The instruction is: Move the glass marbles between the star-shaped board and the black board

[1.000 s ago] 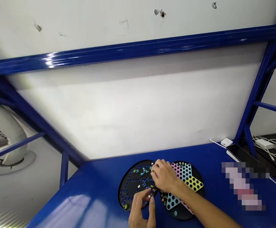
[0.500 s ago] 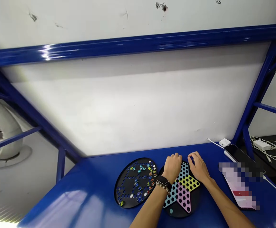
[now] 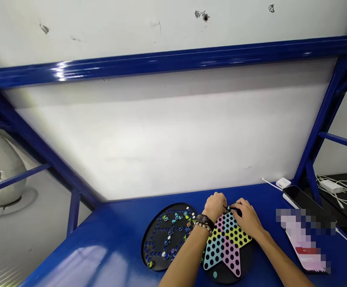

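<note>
While a white wall (image 3: pixel 161 131) fills the upper view behind blue framework (image 3: pixel 167 61), a blue table (image 3: pixel 116 227) spreads beneath it, bearing two round black pieces side by side. The perforated tray (image 3: pixel 160 238) lies to the left, and the game board (image 3: pixel 246 259) to the right, partly under the person's arms. On this board sits a six-pointed star (image 3: pixel 223 235) in pink, blue and yellow, dotted with dark holes. A lit phone (image 3: pixel 314 265) and a dark phone (image 3: pixel 302 196) lie well to the right.

The left hand (image 3: pixel 213 206) and right hand (image 3: pixel 247 217) stand near each other at the board's far edge, a narrow gap between them — whether either grips anything I cannot tell. A black watch (image 3: pixel 202 218) and a beaded bracelet (image 3: pixel 202 226) circle the left wrist. Small coloured marbles (image 3: pixel 177 216) dot the tray; tiny glints show between the fingertips, too small to name.
</note>
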Action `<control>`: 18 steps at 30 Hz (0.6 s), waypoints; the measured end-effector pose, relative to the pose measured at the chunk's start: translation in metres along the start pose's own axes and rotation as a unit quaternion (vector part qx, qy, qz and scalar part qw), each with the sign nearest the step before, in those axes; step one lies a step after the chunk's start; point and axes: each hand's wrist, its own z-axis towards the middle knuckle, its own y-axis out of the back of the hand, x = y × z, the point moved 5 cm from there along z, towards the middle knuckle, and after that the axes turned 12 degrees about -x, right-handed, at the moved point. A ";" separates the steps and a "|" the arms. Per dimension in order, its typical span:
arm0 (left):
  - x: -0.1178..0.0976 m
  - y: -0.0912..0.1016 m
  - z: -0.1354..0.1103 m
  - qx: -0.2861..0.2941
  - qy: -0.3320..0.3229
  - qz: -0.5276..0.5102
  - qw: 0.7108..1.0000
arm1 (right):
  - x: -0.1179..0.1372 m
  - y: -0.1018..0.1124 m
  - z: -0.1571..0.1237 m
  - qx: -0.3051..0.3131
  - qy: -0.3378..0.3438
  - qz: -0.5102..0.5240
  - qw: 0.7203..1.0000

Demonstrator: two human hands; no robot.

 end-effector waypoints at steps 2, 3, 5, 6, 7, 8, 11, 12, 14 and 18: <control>-0.001 -0.001 0.001 -0.001 -0.005 -0.005 1.000 | 0.000 -0.001 0.001 -0.001 0.000 0.000 1.000; -0.002 -0.001 0.001 -0.005 -0.007 -0.006 1.000 | 0.001 -0.002 0.001 -0.003 -0.001 0.000 1.000; -0.004 -0.002 0.000 -0.014 -0.013 -0.006 1.000 | 0.002 -0.003 0.001 -0.005 -0.001 0.000 1.000; -0.005 -0.002 -0.001 -0.018 -0.015 -0.005 1.000 | 0.003 -0.004 0.001 -0.004 0.001 0.002 1.000; -0.005 -0.002 -0.002 -0.022 -0.018 -0.005 1.000 | 0.004 -0.004 0.001 -0.003 0.003 0.005 1.000; -0.005 -0.003 -0.002 -0.025 -0.019 -0.005 0.999 | 0.005 -0.005 0.001 0.000 0.005 0.010 1.000; -0.003 -0.002 -0.003 -0.029 -0.020 -0.006 0.999 | 0.006 -0.005 0.001 0.001 0.004 0.031 1.000; -0.003 -0.002 -0.004 -0.030 -0.017 -0.005 0.999 | 0.007 -0.006 0.001 -0.002 0.004 0.042 0.999; -0.003 -0.001 -0.004 -0.035 -0.007 0.001 0.999 | 0.006 -0.005 0.004 -0.019 -0.001 0.078 0.997; -0.014 -0.003 -0.003 -0.050 0.013 0.020 0.998 | -0.004 0.003 0.012 -0.108 -0.096 0.224 0.964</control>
